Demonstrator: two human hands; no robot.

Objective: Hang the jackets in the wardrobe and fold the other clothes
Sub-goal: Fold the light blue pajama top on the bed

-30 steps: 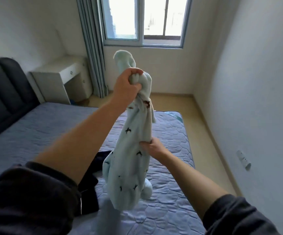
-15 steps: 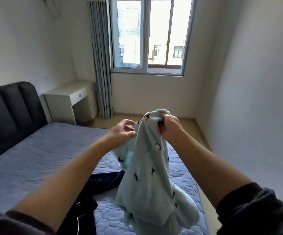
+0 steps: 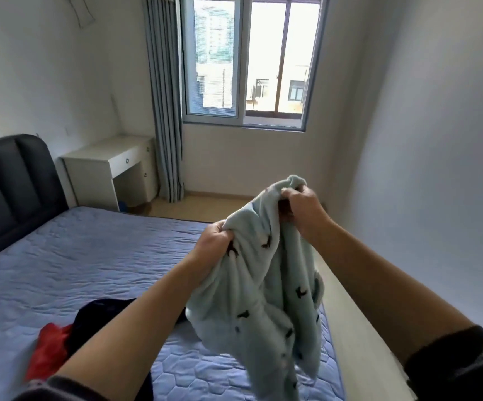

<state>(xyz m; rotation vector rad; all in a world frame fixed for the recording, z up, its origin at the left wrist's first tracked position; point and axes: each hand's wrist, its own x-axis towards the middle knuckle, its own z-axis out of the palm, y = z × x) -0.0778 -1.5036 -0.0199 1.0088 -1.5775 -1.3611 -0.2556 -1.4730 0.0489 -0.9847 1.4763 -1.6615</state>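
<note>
Two hands are being shown in the head view, both raised above the bed [image 3: 89, 270]. A light blue fleece garment [image 3: 251, 299] printed with small dark figures is being held up between them. A bunch of its fabric is being gripped by the left hand [image 3: 215, 241], with the fingers curled into the cloth. A higher fold is being pinched by the right hand [image 3: 304, 209], whose fingers are likewise closed on the fabric. The hands are being held near each other but apart. The rest of the garment is hanging over the right part of the bed; whether its lower end is touching the mattress cannot be told. A dark garment [image 3: 101, 316] is lying on the bed beneath the left forearm, and a red garment [image 3: 50, 351] is lying just beside it, to its left. A dark padded headboard [image 3: 11, 180] is standing at the left, with a white desk [image 3: 104, 166] beyond it in the corner. A grey curtain [image 3: 165, 96] is hanging beside the window [image 3: 246, 62].
</note>
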